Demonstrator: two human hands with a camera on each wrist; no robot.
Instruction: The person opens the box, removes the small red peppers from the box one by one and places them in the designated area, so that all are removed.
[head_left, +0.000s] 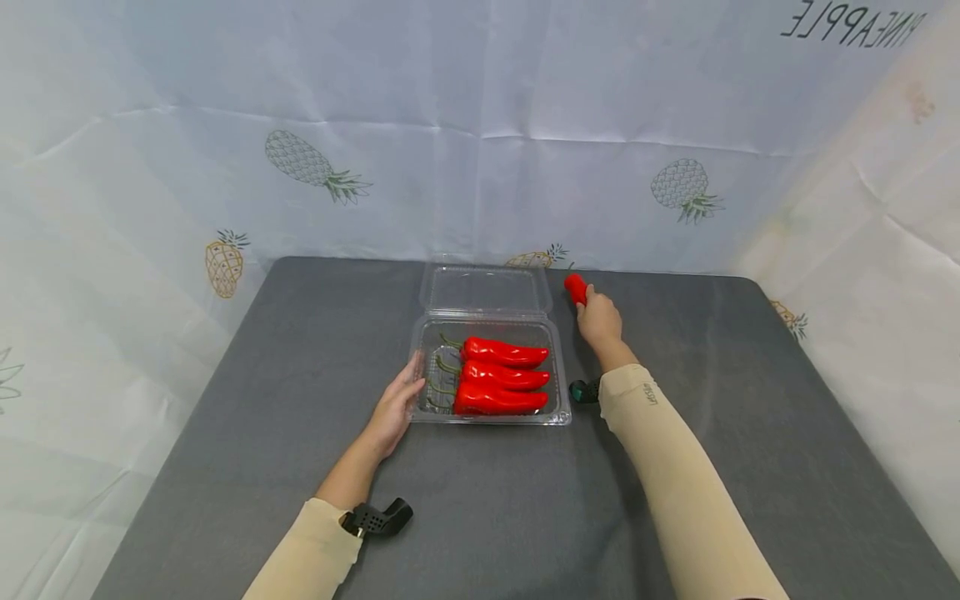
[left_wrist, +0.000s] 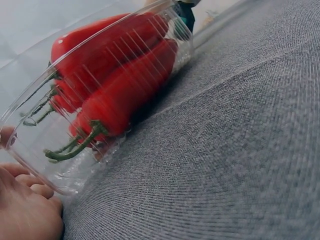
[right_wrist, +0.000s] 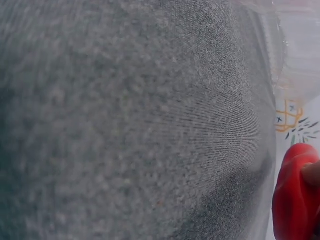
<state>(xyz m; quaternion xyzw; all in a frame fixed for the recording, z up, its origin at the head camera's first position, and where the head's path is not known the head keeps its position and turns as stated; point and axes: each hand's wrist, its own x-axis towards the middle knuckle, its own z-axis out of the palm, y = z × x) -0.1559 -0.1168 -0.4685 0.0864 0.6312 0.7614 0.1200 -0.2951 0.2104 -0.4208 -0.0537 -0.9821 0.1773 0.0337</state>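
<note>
"Right grip (head_left: 597, 323): clamped or loose?"

"Clamped round a long red pepper (head_left: 576, 287), just right of the clamshell container's lid (head_left: 487, 287)."

"And the left grip (head_left: 395, 407)?"

"Touching the container's left wall, so it's the nearer hand there; whether it pinches, I can't tell."

"Biggest first, then?"

"Grey worktop (head_left: 712, 400), then the clear clamshell container (head_left: 491, 420) on it, lid open on its far side. Inside, three red peppers (head_left: 502, 375) show side by side, long axes left to right, stalks at the container's left, tips at its right."

"Which relation counts?"

"From the right grip, the container lies left and toward the near side. The held pepper points away, beside the lid, leaning slightly left. Its long axis runs roughly crosswise to those inside; I'd judge a quarter turn separates them."

"Smallest?"

"Its thin stem (head_left: 572, 265), at the far end."
</note>
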